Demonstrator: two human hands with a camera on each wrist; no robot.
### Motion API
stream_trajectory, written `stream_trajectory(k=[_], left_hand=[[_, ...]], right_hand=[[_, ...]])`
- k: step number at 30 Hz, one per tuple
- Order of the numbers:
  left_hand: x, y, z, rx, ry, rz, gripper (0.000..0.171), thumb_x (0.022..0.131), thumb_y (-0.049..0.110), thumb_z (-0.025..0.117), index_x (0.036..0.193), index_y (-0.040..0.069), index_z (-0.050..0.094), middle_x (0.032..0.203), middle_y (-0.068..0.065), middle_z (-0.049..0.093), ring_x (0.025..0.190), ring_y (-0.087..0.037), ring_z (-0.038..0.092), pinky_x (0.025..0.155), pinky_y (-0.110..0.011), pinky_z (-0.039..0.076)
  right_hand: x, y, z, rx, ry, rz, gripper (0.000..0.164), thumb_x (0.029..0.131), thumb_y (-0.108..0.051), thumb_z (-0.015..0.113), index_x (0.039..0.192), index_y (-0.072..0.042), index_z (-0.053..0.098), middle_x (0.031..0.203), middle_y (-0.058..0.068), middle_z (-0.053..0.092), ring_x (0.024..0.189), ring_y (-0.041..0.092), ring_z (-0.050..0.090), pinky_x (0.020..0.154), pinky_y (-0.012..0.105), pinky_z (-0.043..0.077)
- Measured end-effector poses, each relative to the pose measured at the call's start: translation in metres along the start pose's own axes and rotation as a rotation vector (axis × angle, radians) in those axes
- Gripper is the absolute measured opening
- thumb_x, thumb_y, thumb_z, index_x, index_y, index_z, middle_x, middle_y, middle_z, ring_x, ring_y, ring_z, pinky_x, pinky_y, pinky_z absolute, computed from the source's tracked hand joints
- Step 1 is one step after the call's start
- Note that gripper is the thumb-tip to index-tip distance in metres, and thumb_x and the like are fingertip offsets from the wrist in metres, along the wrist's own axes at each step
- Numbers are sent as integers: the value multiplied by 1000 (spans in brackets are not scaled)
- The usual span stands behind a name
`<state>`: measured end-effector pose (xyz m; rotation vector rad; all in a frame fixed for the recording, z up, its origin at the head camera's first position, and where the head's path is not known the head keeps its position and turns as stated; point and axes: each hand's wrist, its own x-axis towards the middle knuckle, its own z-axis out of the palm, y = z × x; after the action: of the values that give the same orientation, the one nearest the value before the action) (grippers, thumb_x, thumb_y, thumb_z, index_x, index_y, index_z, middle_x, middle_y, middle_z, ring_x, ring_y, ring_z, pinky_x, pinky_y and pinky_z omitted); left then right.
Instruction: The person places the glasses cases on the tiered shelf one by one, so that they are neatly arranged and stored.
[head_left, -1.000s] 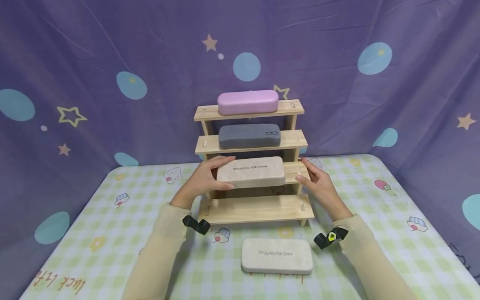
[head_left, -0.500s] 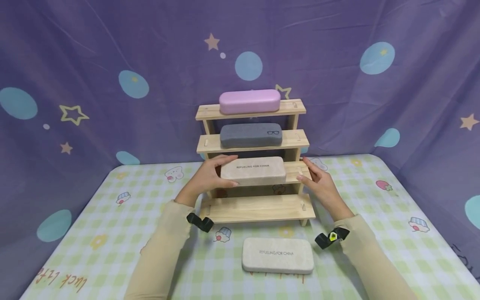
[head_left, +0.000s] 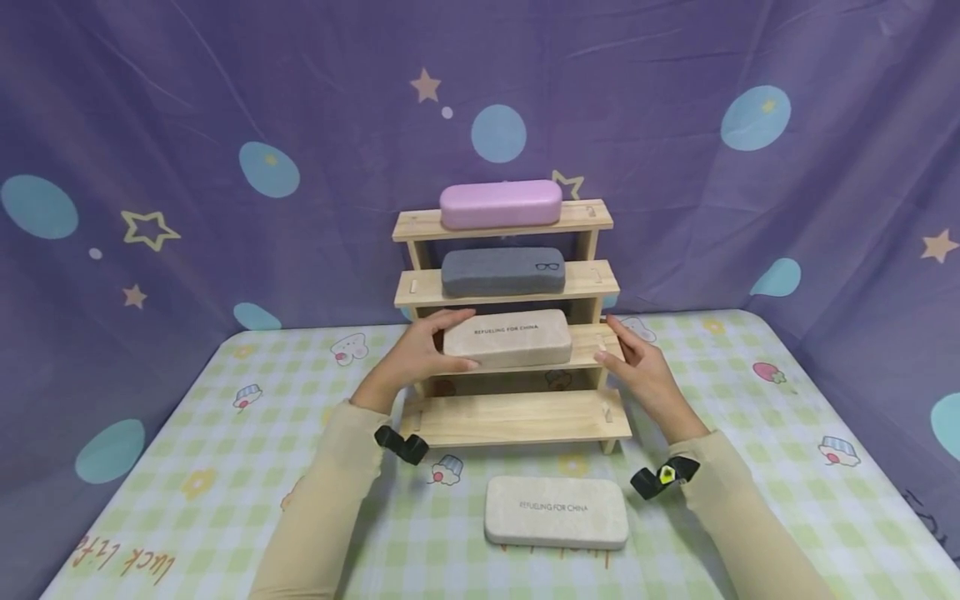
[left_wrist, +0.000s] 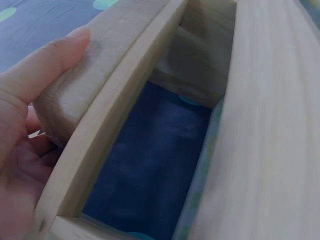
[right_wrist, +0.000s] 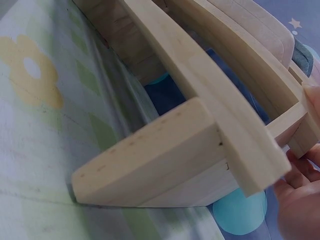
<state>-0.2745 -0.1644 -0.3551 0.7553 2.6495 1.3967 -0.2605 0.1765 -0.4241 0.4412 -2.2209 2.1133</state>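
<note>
My left hand (head_left: 414, 360) grips the left end of a beige glasses case (head_left: 508, 340) lettered "REFUELING FOR CHINA", thumb in front and fingers behind. The case lies along the second step from the bottom of a wooden tiered rack (head_left: 517, 418). Seen from the left wrist, the thumb presses on the side of the beige case (left_wrist: 107, 50), right by the step's front edge. At the right end of that same step, my right hand (head_left: 639, 371) holds the board between thumb and fingers; in the right wrist view this hand (right_wrist: 302, 195) shows only in part.
On the step above lies a grey glasses case (head_left: 501, 272), and a pink glasses case (head_left: 501, 205) rests on the top step. Another beige glasses case (head_left: 557, 513) lies on the checked tablecloth (head_left: 187, 408) before the rack. A purple curtain (head_left: 637, 208) hangs behind.
The left hand has shifted the beige glasses case slightly to the right and back, so more of the step's front edge shows beneath it. The right hand stays at the board's end.
</note>
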Motion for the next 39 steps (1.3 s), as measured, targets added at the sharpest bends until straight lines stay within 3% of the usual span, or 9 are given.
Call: stream_trajectory(k=[4, 13, 21, 26, 33, 39], left_hand=[[0, -2, -2, -36, -32, 18, 80, 73, 14, 81, 142, 6, 42, 144, -11, 41, 121, -30, 47, 101, -47, 37], [-5, -4, -4, -93, -10, 49, 79, 75, 10, 79, 143, 3, 39, 147, -12, 38, 131, -27, 37, 106, -44, 32], [-24, -3, -9, -212, 11, 38, 80, 74, -2, 77, 144, 1, 37, 150, -12, 31, 137, -26, 30, 110, -32, 26], [-36, -2, -13, -188, 30, 58, 81, 74, 0, 77, 144, 7, 38, 151, -8, 30, 138, -24, 29, 110, -32, 25], [-54, 9, -15, -177, 42, 162, 75, 76, -6, 74, 142, 0, 39, 149, -14, 31, 138, -22, 28, 108, -26, 28], [-67, 17, -7, -176, 18, 253, 72, 76, -7, 72, 141, 0, 41, 146, -15, 36, 135, -14, 32, 108, -24, 29]], right_hand=[[0, 1, 0, 0, -2, 2, 69, 92, -10, 61, 148, 1, 22, 154, 15, 21, 141, 26, 19, 101, 12, 30], [0, 1, 0, 2, 5, 3, 69, 92, -10, 61, 148, 0, 22, 153, 15, 23, 141, 25, 21, 100, 13, 31], [0, 2, 0, -2, 7, 3, 68, 92, -10, 61, 148, -1, 23, 153, 15, 23, 141, 25, 21, 100, 12, 31], [0, 2, 0, 5, -1, -4, 69, 92, -10, 61, 148, 0, 22, 153, 16, 22, 141, 26, 21, 100, 12, 32], [0, 1, 0, 7, -1, 0, 68, 92, -10, 61, 148, -1, 23, 153, 17, 22, 140, 27, 21, 100, 13, 32], [0, 1, 0, -3, -3, 15, 70, 92, -13, 61, 149, -3, 22, 154, 14, 21, 141, 26, 21, 99, 13, 33]])
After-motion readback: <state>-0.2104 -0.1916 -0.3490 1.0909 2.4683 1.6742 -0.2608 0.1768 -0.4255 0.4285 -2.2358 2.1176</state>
